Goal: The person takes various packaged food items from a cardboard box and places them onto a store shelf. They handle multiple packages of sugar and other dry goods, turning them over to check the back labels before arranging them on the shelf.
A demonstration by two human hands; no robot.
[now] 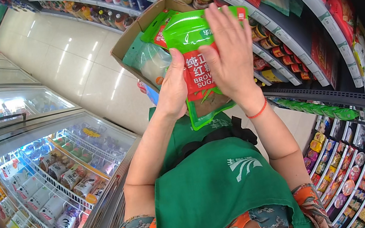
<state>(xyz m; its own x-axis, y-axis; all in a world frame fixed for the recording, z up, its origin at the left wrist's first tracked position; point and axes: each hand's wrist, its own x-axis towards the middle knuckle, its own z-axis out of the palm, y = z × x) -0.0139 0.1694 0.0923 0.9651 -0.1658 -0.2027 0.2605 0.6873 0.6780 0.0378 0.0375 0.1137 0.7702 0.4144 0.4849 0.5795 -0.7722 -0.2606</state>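
Note:
A green and red plastic brown sugar pouch (192,40) is held up before my chest, its lower clear part showing brown contents. My left hand (172,86) grips its left edge, with the thumb on the front. Flat across the right side of the pouch lies my right hand (230,51), fingers stretched out and slightly blurred. Just beyond the pouch is an open cardboard box (130,37). Inside it are a clear-fronted bag (152,61) and another green pouch (159,27). What supports the box is hidden.
Shelving (285,38) with jars and bagged goods rises close on the right. A glass-topped chest freezer (52,179) with packaged goods stands on the left. Tiled floor (61,61) runs between them. Small packets fill a lower rack (351,172) at the right.

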